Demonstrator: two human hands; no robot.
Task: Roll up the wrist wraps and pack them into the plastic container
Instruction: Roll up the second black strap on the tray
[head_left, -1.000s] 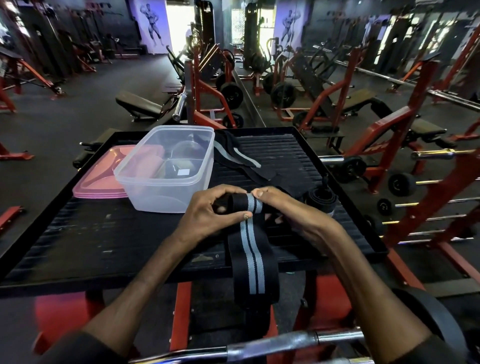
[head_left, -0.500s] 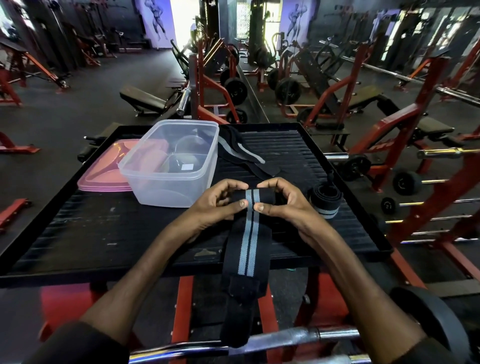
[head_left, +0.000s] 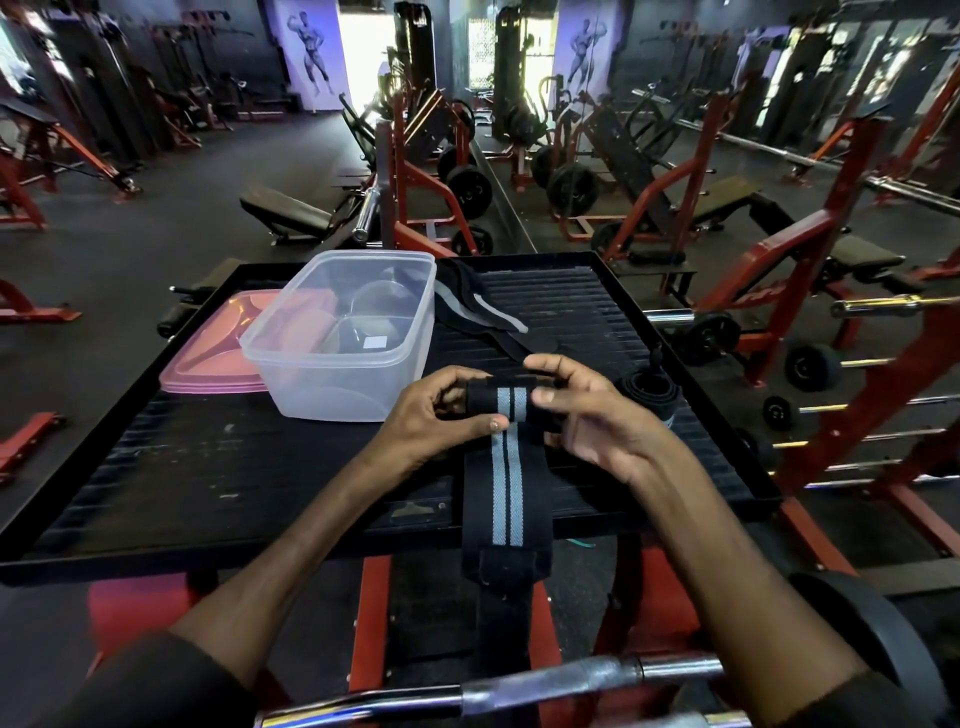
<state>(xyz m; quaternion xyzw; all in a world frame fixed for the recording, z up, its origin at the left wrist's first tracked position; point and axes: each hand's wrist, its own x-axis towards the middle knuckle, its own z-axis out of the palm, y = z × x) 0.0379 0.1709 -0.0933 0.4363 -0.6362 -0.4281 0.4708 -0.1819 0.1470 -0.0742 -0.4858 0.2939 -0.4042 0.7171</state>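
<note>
I have the started roll of the striped wrist wrap (head_left: 506, 467) pinched at both ends, above the middle of the table (head_left: 208, 478) and toward its near edge. My left hand (head_left: 436, 415) curls round the left end with the thumb pressed on the grey stripes. My right hand (head_left: 597, 421) grips the right end, fingers over the top and thumb in front. Both are clamped on the wrap, so neither is free.

The rest of the wrap runs toward me and hangs over the near edge, its plain black end dangling below. That weight is my main worry. If I loosen either thumb to take a new hold, the hanging part could pull the turns slack or drag the wrap off the edge. If one hand turns ahead of the other, I expect the roll to cone out sideways, and a crooked roll will pack badly.

The plastic container (head_left: 343, 338) stands open just beyond my left hand, toward the far-left corner, with its pink lid (head_left: 208, 353) lying beside it on the left. A careless swing of my forearm could knock it. A finished roll (head_left: 647, 392) sits near the right edge, close to my right hand, and could be nudged off. A second wrap (head_left: 483, 312) lies flat by the far edge, not yet rolled.
</note>
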